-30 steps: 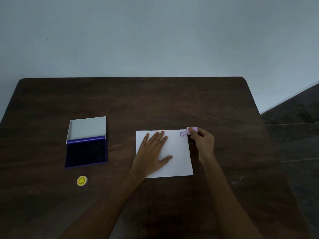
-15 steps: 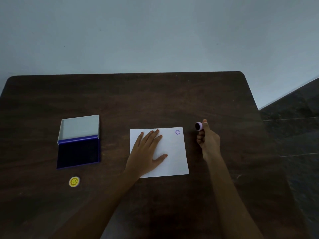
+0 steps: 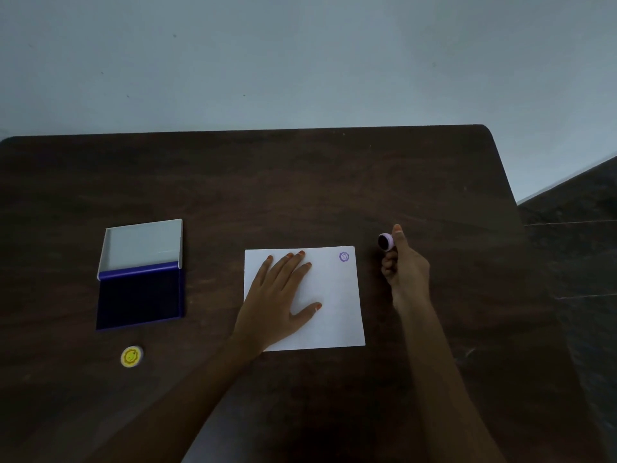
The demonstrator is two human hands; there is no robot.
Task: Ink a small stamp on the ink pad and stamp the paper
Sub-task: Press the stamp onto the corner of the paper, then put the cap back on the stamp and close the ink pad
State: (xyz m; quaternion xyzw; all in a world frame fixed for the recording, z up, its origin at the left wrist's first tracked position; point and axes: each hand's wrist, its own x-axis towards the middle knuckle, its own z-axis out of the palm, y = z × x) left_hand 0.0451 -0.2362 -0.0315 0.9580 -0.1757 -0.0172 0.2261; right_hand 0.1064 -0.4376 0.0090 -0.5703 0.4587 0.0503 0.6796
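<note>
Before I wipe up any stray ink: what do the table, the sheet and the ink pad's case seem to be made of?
Table: dark brown wood or wood-look laminate, with faint grain streaks and a dull sheen.
Sheet: thin matte white paper, lying flat, a purple imprint soaked into its corner.
Ink pad case: probably plastic or painted metal, with a smooth pale lid; I cannot tell which.

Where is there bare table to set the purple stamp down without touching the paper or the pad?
Free: the wide strip between the paper and the table's right edge, beyond the right hand holding the stamp; all the far half; and the gap between ink pad and paper. Crowded: the paper's left part, under the left hand, and near the yellow stamp.
</note>
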